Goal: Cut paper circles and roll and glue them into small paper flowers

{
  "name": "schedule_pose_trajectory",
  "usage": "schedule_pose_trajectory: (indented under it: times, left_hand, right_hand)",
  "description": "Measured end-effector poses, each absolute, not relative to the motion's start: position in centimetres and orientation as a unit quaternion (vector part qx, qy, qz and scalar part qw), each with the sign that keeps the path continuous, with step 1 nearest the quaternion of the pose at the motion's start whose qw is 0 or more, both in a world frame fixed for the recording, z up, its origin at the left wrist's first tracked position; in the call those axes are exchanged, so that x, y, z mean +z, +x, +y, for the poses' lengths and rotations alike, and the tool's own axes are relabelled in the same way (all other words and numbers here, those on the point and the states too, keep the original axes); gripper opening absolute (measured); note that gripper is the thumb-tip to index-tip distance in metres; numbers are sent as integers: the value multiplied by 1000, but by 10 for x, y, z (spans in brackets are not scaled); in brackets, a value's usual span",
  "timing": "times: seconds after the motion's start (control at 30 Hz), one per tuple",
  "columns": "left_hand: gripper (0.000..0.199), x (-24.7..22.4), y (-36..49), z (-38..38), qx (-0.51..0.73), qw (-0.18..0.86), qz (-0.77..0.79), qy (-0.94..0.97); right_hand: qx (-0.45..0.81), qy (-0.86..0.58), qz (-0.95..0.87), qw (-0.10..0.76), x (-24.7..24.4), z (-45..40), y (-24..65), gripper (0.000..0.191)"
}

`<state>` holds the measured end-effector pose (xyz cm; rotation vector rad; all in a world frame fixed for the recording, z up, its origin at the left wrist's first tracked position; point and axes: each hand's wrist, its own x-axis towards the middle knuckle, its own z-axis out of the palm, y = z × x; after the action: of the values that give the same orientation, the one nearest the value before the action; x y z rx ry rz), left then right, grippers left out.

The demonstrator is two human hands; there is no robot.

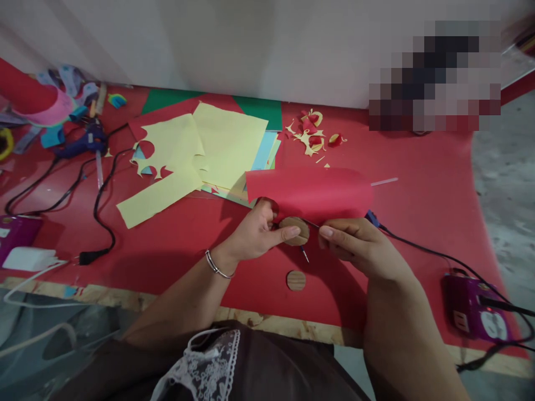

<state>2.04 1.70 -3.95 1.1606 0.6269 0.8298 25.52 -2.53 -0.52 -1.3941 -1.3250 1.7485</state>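
Observation:
My left hand (261, 231) is closed, its thumb pressing a round cardboard disc (295, 227) near the lower edge of a curled red paper sheet (311, 192). Its fingers go behind the sheet and are partly hidden. A thin pointed metal tip (305, 255) sticks out below the disc; what it belongs to is hidden. My right hand (351, 242) pinches a thin dark rod (312, 224) that reaches toward the disc. The rod's kind cannot be made out. A smaller cardboard disc (296, 280) lies on the red table near the front edge.
Yellow paper sheets (229, 145) with cut-outs lie behind the hands, near paper scraps (309, 133). A blue glue gun (90, 139) is at left. A clear glue stick (384, 181) and blue plastic part (371, 219) show past the red sheet. A corded purple box (474, 309) stands right.

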Motion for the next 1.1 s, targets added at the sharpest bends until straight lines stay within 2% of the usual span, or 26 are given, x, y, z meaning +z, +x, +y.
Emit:
schedule_pose_trajectory:
  times: [0.47,0.57,0.7,0.83,0.97,1.03,1.1]
  left_hand:
    - [54,-52,16,17,388,677,352,517]
    - [54,-52,15,17,386,654,391,520]
    - [57,-50,18,15,390,695,327,507]
    - [60,-50,22,12,373,739,290,481]
    - [68,-49,32,4,410,762,323,383]
    - [63,-48,39,-4,436,775,333,316]
    - [45,-48,45,-11,448,774,339,294]
  right_hand:
    - [632,-522,-509,263,-4,-27,265,54]
    - [593,-541,-511,307,-3,-29,263,53]
    - [491,-580,-539,364,-11,-29,245,40]
    - [481,-561,-552,387,-20,-27,228,25]
    - [468,-561,-539,419,-20,-28,223,20]
    - [442,-577,-536,429,-19,-29,222,21]
    - [420,-593,-537,428,-19,-29,221,23]
